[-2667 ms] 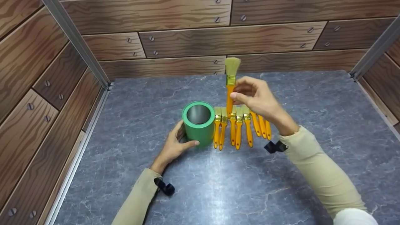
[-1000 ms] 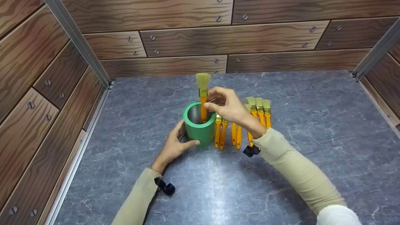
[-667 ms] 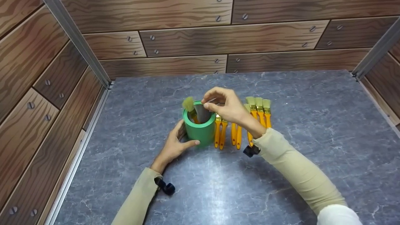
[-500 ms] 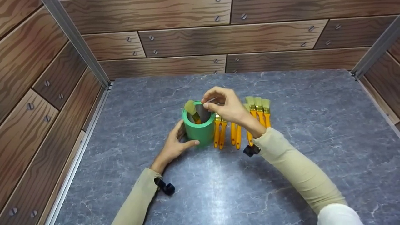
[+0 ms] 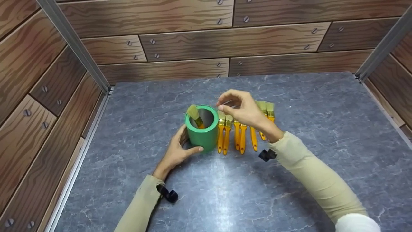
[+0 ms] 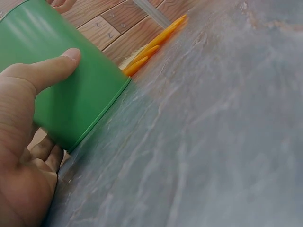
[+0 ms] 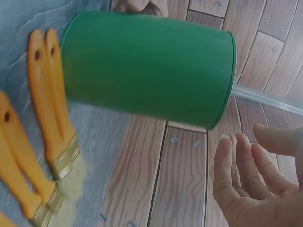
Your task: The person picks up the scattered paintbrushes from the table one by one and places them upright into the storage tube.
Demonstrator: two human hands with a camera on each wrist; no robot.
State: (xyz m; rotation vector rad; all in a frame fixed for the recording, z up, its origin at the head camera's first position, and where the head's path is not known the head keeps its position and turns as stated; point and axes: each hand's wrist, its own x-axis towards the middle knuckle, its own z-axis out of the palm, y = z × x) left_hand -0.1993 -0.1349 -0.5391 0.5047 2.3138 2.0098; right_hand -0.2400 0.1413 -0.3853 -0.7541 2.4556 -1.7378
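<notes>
A green can [image 5: 203, 139] stands upright on the table in the head view. My left hand [image 5: 175, 152] grips its left side, with the thumb across the front, as the left wrist view also shows on the can wall [image 6: 80, 94]. One paintbrush [image 5: 193, 112] leans inside the can, bristles up against the left rim and handle mostly hidden. My right hand [image 5: 246, 109] hovers just right of the can's rim, its fingers loosely bent with nothing between them in the right wrist view. Several more paintbrushes [image 5: 242, 140] with orange handles lie right of the can, some partly covered by that hand.
The grey marbled table [image 5: 225, 199] is bounded by wood-patterned panels [image 5: 186, 45] at the back and sides. A metal rail [image 5: 77, 151] runs along the left edge. The nearest paintbrushes [image 7: 52, 104] lie close beside the can's base.
My right hand carried a paintbrush left over the can and let it go; the brush tipped to the left rim. The hand has since drawn back slightly right. The left hand kept its hold.
</notes>
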